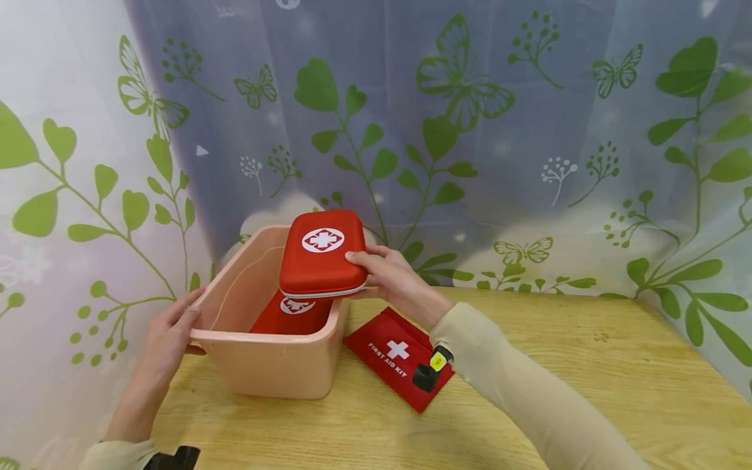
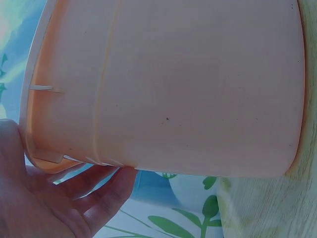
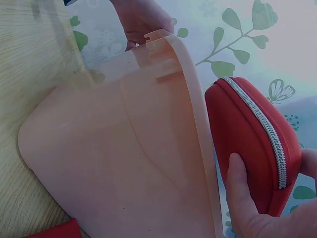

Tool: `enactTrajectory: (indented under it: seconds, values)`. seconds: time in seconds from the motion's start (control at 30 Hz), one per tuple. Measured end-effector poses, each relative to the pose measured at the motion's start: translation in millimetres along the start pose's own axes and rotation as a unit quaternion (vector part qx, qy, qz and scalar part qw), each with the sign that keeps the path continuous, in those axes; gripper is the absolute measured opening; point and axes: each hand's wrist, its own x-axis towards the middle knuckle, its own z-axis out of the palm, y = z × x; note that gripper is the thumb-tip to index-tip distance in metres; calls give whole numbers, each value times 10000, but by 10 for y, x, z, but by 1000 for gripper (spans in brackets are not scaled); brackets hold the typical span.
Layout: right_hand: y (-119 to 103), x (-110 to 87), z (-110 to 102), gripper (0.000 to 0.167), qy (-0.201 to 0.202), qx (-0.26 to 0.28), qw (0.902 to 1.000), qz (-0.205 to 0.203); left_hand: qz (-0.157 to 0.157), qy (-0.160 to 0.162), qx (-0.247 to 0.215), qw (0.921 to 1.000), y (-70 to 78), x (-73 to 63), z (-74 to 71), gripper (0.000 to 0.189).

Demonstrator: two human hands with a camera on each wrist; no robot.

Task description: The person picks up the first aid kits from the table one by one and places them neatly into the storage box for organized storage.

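Note:
My right hand [image 1: 390, 274] grips a red zippered first aid case [image 1: 320, 258] by its right side, thumb on top beside the white cross emblem. The case is held over the right rim of a pink plastic bin [image 1: 270, 365]; its silver zipper [image 3: 267, 129] is closed in the right wrist view. With my left hand [image 1: 167, 349] I hold the bin's left rim, thumb over the edge and fingers below it. Inside the bin lies another red item [image 1: 294, 320] with a white cross emblem, partly hidden by the case.
A flat red pouch [image 1: 384, 356] printed FIRST AID KIT lies on the wooden table [image 1: 558, 365], just right of the bin and partly under my right wrist. Behind the table hangs a curtain [image 1: 376, 130] patterned with green leaves and butterflies.

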Motion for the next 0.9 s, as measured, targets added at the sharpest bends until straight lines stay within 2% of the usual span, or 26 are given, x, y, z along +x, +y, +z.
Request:
enactTrajectory:
  seconds: [0.27, 0.57, 0.9]
  values:
    - [10, 59, 76, 59, 3, -116, 9999, 79, 28, 16, -61, 10000, 5, 1, 7, 52]
    - [9, 132, 148, 52, -157, -200, 9997, 35, 20, -52, -114, 9999, 14, 9, -10, 53]
    - [-5, 234, 271, 54, -168, -575, 9981, 126, 54, 10, -75, 10000, -8, 4, -8, 52]
